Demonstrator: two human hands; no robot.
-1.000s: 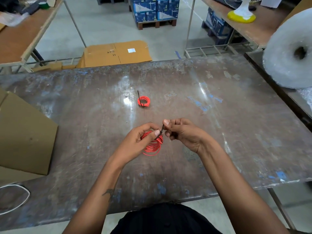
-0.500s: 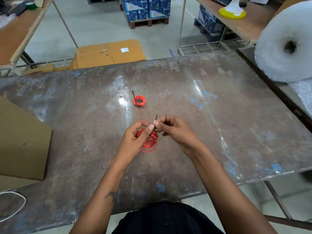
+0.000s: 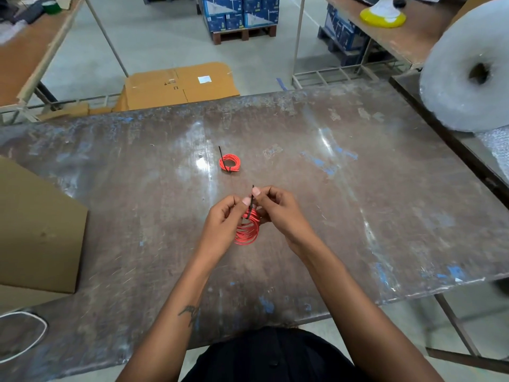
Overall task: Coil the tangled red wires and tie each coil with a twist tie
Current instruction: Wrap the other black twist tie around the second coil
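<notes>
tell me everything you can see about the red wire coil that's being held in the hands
The held coil is a loose bundle of many thin, glossy red-orange wire loops, standing roughly on edge above the worn table. A black twist tie wraps its top, one end sticking up. The left hand grips its left side; the right hand pinches the tie.

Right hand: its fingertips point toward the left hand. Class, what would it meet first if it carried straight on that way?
The right hand already pinches the black twist tie; beyond it, probably the left hand.
</notes>
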